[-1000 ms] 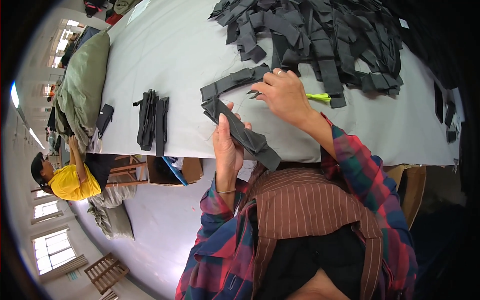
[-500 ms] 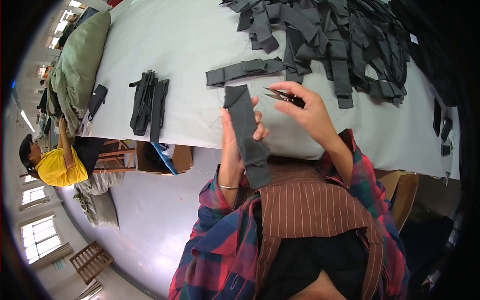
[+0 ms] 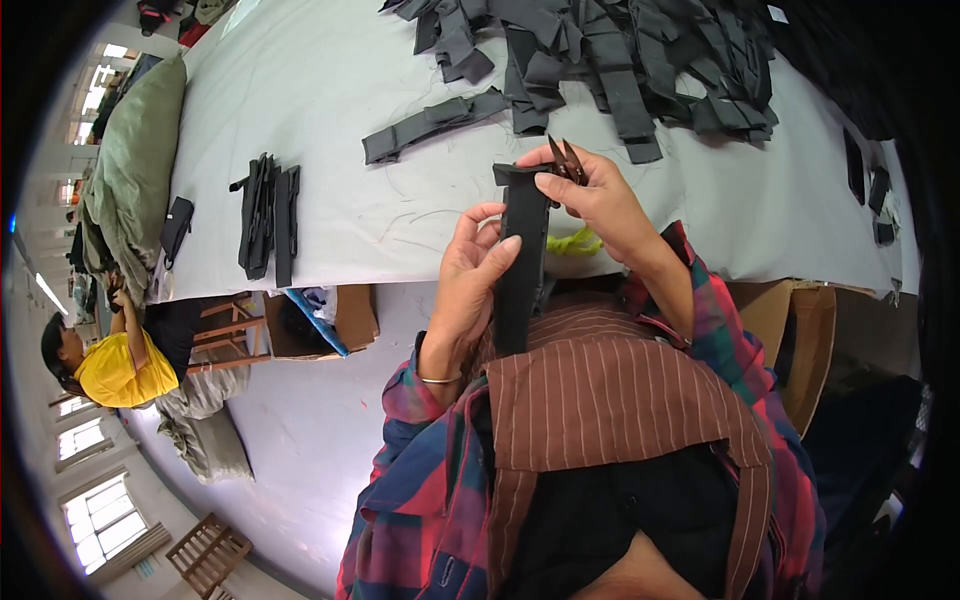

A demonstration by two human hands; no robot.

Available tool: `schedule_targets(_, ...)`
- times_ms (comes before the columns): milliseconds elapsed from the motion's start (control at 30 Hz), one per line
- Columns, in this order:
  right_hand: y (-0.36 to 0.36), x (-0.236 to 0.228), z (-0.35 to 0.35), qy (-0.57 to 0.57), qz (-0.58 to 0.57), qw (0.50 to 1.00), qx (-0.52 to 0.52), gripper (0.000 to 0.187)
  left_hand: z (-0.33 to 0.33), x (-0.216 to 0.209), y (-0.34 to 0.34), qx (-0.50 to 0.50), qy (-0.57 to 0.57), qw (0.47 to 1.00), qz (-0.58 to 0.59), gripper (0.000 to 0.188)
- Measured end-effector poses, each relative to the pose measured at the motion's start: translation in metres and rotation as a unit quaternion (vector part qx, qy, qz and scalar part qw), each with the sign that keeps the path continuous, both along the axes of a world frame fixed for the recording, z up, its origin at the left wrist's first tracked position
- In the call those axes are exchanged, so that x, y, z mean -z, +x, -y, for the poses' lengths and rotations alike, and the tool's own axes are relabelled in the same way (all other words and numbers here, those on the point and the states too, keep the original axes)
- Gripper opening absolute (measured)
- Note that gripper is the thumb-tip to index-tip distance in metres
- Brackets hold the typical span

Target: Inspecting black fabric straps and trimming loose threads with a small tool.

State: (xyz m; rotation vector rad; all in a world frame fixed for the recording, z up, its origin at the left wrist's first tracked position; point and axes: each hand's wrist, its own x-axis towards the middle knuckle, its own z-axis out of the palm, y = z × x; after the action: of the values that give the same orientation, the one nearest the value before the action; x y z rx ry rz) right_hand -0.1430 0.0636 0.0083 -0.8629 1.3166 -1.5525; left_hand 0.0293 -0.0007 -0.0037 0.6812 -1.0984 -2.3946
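Observation:
A dark grey fabric strip [image 3: 522,245] hangs upright in front of my apron, over the table's near edge. My left hand [image 3: 472,265] grips it along its side, thumb laid across the front. At the strip's top end, my right hand [image 3: 590,190] pinches the fabric between thumb and forefinger. Black thread snips [image 3: 567,162] are tucked in that same hand, their pointed blades sticking up. Beyond the hands, a long folded strip [image 3: 430,125] lies on the pale table cover [image 3: 330,110], next to a large heap of similar strips [image 3: 640,75].
A stack of dark strips [image 3: 258,215] lies to the left. Something yellow-green [image 3: 574,242] shows below my right hand. An open cardboard box [image 3: 357,312] and a wooden stool [image 3: 232,330] stand under the table. Far left, a person in yellow [image 3: 125,370] works by a green sack [image 3: 140,150].
The strip has been turned and now shows a narrower, darker face. My right hand has come left onto its top end, and the snips now point upward. The view has shifted slightly.

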Motion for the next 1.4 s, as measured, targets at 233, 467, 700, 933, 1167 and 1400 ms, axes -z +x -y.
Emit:
schedule_targets(233, -0.012, -0.004, -0.013, 0.02, 0.153, 0.988, -0.013, 0.018, -0.016, -0.02, -0.006, 0.076, -0.042, 0.995, -0.051, 0.048)
schedule_targets(467, -0.005, -0.016, -0.018, 0.057, 0.247, 0.967, 0.015, 0.026, -0.03, -0.027, -0.006, 0.106, -0.154, 0.982, -0.019, 0.064)
schedule_targets(700, -0.002, -0.007, -0.018, 0.038, 0.226, 0.973, 0.002, 0.027, -0.039, -0.03, 0.0, 0.103, -0.157, 0.981, -0.045, 0.069)
schedule_targets(933, 0.001, -0.012, -0.018, 0.066, 0.224, 0.972, 0.026, 0.024, -0.03, -0.03, 0.007, 0.14, -0.127, 0.982, 0.008, 0.049)
schedule_targets(1167, -0.009, 0.018, -0.019, 0.038, 0.044, 0.998, 0.04, 0.024, -0.029, -0.016, -0.006, 0.054, -0.059, 0.997, -0.004, 0.04)
schedule_targets(1400, -0.008, 0.004, -0.036, -0.001, -0.149, 0.984, 0.097, 0.031, -0.008, -0.019, -0.013, -0.009, -0.033, 0.999, -0.027, 0.05)
